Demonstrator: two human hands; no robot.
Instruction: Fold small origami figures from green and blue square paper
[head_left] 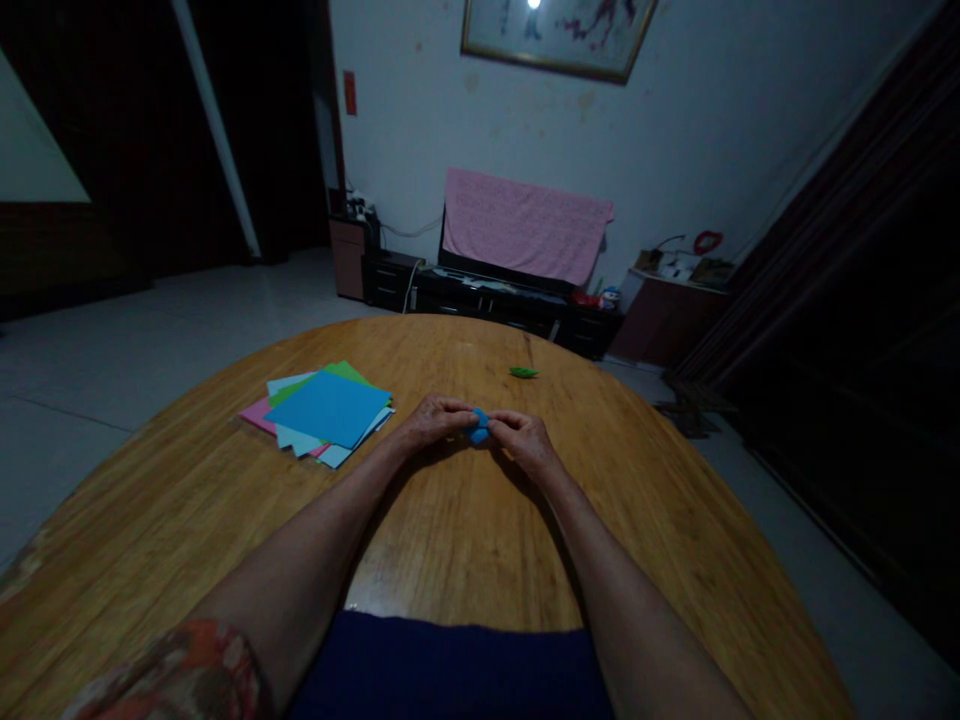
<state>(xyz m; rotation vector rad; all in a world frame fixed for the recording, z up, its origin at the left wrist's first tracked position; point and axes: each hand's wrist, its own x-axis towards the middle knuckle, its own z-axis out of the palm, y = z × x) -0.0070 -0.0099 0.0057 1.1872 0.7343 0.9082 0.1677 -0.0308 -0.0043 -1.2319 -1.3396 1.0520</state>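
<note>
A small folded piece of blue paper (480, 430) is held between my two hands over the middle of the table. My left hand (441, 418) pinches its left side with thumb and fingers. On its other side, my right hand (523, 437) pinches the right edge. The fingertips cover part of the paper, so its exact folded shape cannot be made out. Beyond my right hand lies a small folded green paper piece (523, 372), narrow and pointed. To the left of my left hand rests a loose stack of coloured paper sheets (330, 405), a blue one on top.
The round wooden table (465, 540) has its far edge before a low black cabinet (480, 297). Behind it, a pink cloth (525, 225) drapes over a dark flat panel. A small cabinet (660, 315) bearing assorted items stands at the right, near a dark curtain (810, 180).
</note>
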